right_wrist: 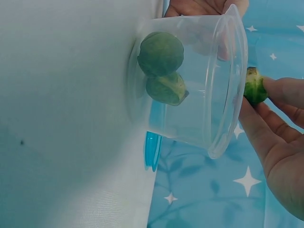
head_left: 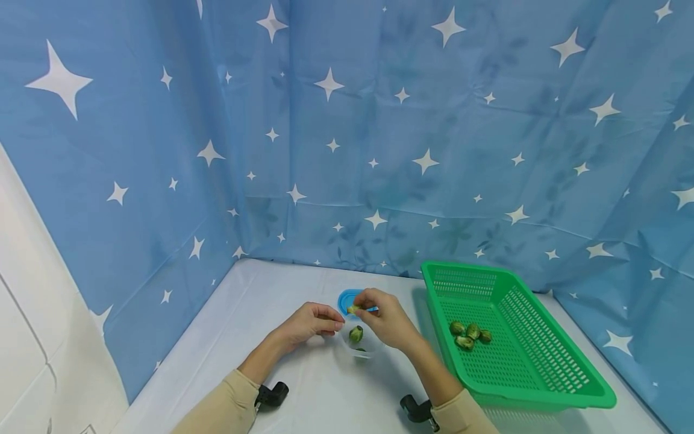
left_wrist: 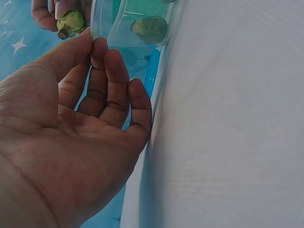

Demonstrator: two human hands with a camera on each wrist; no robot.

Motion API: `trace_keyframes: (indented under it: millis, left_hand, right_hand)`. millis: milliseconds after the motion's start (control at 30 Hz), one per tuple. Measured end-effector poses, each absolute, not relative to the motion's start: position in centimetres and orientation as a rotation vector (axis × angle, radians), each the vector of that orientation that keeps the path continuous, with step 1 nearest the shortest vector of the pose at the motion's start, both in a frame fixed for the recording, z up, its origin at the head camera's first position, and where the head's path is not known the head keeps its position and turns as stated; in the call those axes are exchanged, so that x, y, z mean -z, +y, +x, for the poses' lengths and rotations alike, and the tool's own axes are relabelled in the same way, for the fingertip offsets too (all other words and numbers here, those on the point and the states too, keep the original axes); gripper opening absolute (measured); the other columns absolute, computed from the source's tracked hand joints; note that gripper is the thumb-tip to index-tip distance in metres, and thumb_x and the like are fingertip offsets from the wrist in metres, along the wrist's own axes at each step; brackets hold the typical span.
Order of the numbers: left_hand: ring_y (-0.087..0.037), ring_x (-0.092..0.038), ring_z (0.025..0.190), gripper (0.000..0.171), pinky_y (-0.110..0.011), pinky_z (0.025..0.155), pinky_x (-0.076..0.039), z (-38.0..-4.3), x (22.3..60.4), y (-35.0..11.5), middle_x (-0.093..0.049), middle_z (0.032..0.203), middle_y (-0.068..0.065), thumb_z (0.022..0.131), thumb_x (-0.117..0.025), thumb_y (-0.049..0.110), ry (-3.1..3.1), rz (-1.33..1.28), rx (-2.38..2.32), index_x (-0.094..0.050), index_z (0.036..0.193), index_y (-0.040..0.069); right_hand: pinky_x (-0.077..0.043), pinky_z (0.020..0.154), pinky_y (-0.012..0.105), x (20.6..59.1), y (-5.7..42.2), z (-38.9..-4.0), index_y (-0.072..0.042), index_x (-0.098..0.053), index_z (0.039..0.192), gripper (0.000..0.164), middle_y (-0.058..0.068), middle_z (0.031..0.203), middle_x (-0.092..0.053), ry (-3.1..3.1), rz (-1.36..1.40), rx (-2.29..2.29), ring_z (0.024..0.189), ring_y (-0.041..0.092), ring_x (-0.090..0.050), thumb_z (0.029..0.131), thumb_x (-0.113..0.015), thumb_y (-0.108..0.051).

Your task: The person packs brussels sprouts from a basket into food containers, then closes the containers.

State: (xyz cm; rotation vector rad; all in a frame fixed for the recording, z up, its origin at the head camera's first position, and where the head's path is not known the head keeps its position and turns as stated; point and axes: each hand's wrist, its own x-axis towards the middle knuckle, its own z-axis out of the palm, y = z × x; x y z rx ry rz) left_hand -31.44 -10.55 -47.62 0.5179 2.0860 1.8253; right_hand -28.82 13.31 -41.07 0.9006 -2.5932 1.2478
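A clear plastic container [right_wrist: 187, 126] stands on the white-covered table with two Brussels sprouts [right_wrist: 161, 53] inside. My left hand [head_left: 313, 321] is at its left side; in the left wrist view the thumb and index fingertips pinch its rim. My right hand [head_left: 386, 318] is over the container's far right side, holding another Brussels sprout [right_wrist: 255, 86] between thumb and fingers. That sprout is just outside the rim in the right wrist view, its brown cut stem showing. Behind the container lies a blue lid [head_left: 344, 299], partly covered by my right hand.
To the right is a large green plastic basket [head_left: 534, 328] with several Brussels sprouts [head_left: 473, 331] grouped toward its left side. Its high slotted wall rises close to my right forearm. A blue star-patterned curtain [head_left: 347, 169] hangs along the table's back and sides.
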Motion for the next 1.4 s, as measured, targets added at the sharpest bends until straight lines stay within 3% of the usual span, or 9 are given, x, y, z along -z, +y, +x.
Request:
trace_keyframes:
  millis: [600, 767, 967, 1400]
  left_hand:
    - [-0.012, -0.067, 0.082, 0.037, -0.031, 0.077, -0.054, -31.6, 47.8, -10.5, -0.075, 0.094, 0.005, 0.095, -0.078, 0.024, 2.081, 0.524, -1.835, -0.073, 0.115, -0.006]
    - [-0.012, -0.066, 0.082, 0.031, -0.031, 0.076, -0.054, -31.6, 47.8, -10.6, -0.076, 0.093, 0.005, 0.094, -0.079, 0.024, 2.075, 0.529, -1.840, -0.076, 0.112, -0.002]
    - [-0.013, -0.066, 0.082, 0.026, -0.031, 0.076, -0.054, -31.6, 47.8, -10.6, -0.075, 0.093, 0.004, 0.094, -0.078, 0.023, 2.081, 0.532, -1.838, -0.077, 0.109, 0.002]
    - [-0.013, -0.066, 0.083, 0.025, -0.032, 0.077, -0.054, -31.7, 47.9, -10.6, -0.075, 0.095, 0.004, 0.094, -0.079, 0.024, 2.091, 0.546, -1.830, -0.078, 0.109, 0.004]
  right_hand:
    - [-0.061, 0.083, 0.031, 41.7, 13.2, -29.1, -0.010, -0.072, 0.101, 0.008, 0.001, 0.098, -0.072, -2.711, 0.949, -1.160, 0.092, 0.014, -0.070, 0.098, -0.069, -0.004]
    - [-0.062, 0.083, 0.032, 41.8, 13.2, -29.1, -0.012, -0.072, 0.101, 0.007, 0.004, 0.097, -0.072, -2.745, 0.951, -1.148, 0.091, 0.013, -0.069, 0.098, -0.070, -0.006]
    - [-0.061, 0.082, 0.030, 41.9, 13.1, -29.2, -0.012, -0.074, 0.100, 0.007, -0.002, 0.098, -0.071, -2.775, 0.953, -1.107, 0.092, 0.013, -0.068, 0.097, -0.072, -0.006]
    - [-0.058, 0.077, 0.028, 42.2, 13.0, -29.1, -0.009, -0.074, 0.098, 0.004, 0.000, 0.094, -0.072, -2.768, 1.015, -1.074, 0.089, 0.013, -0.068, 0.096, -0.073, -0.005]
